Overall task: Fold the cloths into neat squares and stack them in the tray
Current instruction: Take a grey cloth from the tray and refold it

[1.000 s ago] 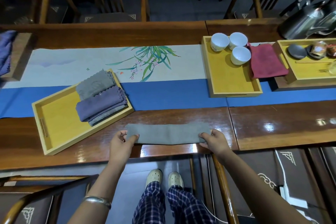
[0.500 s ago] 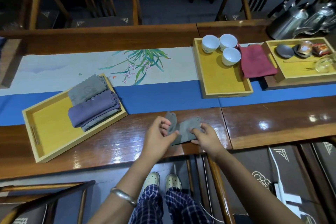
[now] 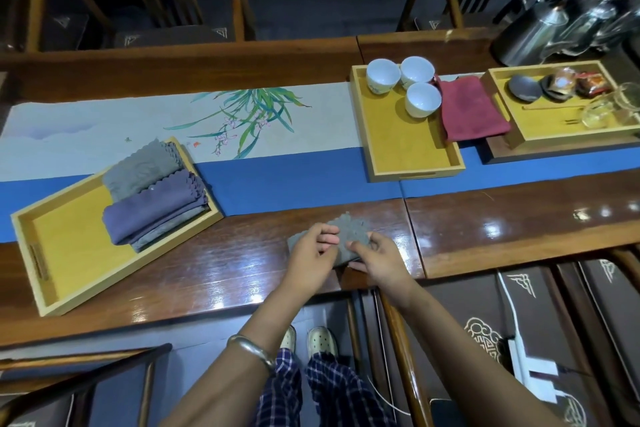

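Two hands — left hand, right hand — pinching scalloped grey cloth, glossy wooden table

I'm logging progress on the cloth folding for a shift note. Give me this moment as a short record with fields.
cloth in hand: grey cloth, folded small, on the wooden table near its front edge
left hand: on the cloth's left part
right hand: fingers on its right part
tray: left of the hands, holding folded cloths, purple cloth topmost in front
done: this cloth not yet in the tray
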The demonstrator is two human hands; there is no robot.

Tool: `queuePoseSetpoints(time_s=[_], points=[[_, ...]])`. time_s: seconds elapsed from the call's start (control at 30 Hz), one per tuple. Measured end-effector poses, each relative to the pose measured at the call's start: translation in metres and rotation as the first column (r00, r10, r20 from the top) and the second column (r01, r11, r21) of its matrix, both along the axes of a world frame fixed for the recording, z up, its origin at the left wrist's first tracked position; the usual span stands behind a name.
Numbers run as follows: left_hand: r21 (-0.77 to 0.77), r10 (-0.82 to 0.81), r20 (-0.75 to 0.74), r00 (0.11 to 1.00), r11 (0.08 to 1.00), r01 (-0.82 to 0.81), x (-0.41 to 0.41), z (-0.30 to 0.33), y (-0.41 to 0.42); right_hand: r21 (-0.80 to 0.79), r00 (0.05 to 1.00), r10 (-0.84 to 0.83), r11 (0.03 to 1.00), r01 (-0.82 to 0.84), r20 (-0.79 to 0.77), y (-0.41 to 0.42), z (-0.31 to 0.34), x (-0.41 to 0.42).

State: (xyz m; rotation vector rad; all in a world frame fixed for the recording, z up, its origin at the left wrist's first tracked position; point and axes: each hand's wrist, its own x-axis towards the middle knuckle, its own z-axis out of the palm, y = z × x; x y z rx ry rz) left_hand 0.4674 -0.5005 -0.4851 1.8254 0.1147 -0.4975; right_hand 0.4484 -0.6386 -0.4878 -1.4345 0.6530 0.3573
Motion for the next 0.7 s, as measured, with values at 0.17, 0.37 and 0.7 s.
queuePoseSetpoints(time_s=[0.17, 0.37, 0.7], points=[[-0.004, 0.228, 0.020, 0.973, 0.974, -0.228, 0.005, 0.006, 0.038, 0.089, 0.999, -0.015, 0.996, 0.013, 0.032, 0.002, 0.017, 0.010], [-0.125, 0.531, -0.108, 0.840, 0.831, -0.542, 0.005, 0.036, 0.090, 0.249, 0.994, 0.096, 0.963, -0.106, 0.053, 0.031, 0.043, 0.037], [-0.227, 0.811, -0.124, 0.572, 0.538, -0.812, 0.002, 0.088, 0.227, 0.060, 0.854, 0.513, 0.853, -0.518, 0.084, 0.182, 0.071, 0.095]])
